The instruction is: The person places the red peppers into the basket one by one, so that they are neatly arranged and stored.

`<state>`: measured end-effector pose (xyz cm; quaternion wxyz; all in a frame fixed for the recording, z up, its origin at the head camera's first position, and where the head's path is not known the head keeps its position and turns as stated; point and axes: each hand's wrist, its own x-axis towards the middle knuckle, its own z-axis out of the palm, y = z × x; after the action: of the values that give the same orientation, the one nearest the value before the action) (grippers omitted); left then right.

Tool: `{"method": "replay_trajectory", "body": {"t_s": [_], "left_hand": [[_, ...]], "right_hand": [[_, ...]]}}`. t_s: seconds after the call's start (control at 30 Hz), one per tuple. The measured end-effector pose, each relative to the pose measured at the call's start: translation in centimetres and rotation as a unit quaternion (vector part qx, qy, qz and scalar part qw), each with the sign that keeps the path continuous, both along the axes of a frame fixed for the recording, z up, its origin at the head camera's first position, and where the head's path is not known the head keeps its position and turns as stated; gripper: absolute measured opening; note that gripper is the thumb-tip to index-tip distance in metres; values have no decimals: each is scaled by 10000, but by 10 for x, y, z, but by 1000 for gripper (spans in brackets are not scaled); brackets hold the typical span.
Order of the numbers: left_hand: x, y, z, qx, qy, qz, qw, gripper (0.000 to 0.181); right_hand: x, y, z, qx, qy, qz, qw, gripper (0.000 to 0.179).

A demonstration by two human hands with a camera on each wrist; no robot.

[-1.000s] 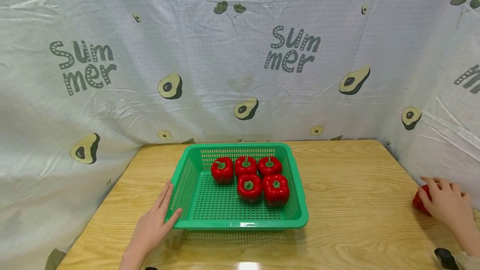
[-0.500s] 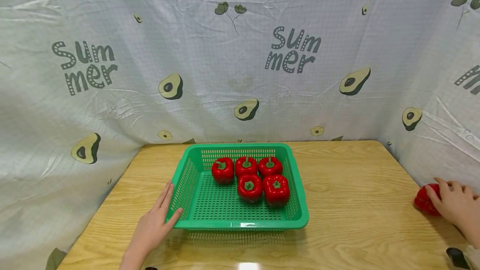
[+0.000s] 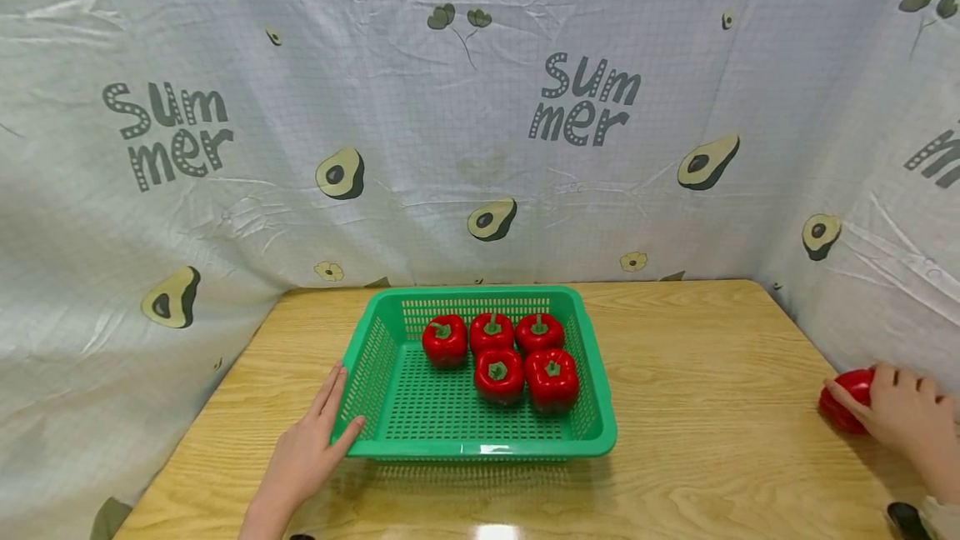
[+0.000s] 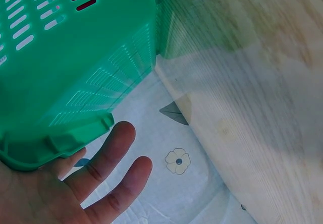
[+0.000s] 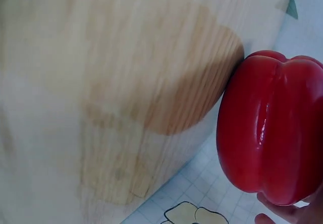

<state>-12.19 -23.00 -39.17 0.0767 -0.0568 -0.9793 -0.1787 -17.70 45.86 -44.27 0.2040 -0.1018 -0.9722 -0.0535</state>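
Observation:
At the table's far right in the head view, my right hand (image 3: 909,413) holds a red bell pepper (image 3: 843,403), thumb across its near side and fingers over its far side. Up close in the right wrist view, the glossy lobed pepper (image 5: 272,128) shows, with fingertips (image 5: 285,210) along its lower end. My left hand (image 3: 303,446) rests at the left rim of a green plastic basket (image 3: 495,448), its fingers extended. In the left wrist view, two fingers (image 4: 113,141) reach out beside the basket's rim. Several red bell peppers with green stems, one of them a front-right pepper (image 3: 552,382), stand inside the basket.
The wooden table (image 3: 697,382) reaches back to a white cloth (image 3: 420,148) printed with avocados and lettering, which also hangs along both sides. The right hand and its pepper are close to the cloth on the right. A dark strap (image 3: 906,517) sits at the right wrist.
The right hand shifted right with the pepper, then came back a little left. More of the pepper's red surface shows now. My left hand and the basket have stayed put.

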Motion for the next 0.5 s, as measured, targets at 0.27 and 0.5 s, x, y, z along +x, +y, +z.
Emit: {"method": "replay_trajectory", "body": {"t_s": [0.27, 0.5], "left_hand": [[-1, -1, 0, 6, -3, 2, 10000, 67], [0, 0, 0, -15, -42, 21, 10000, 68]], "right_hand": [[-1, -12, 12, -565, -667, 86, 9961, 87], [1, -23, 13, -480, -608, 316, 9965, 80]]}}
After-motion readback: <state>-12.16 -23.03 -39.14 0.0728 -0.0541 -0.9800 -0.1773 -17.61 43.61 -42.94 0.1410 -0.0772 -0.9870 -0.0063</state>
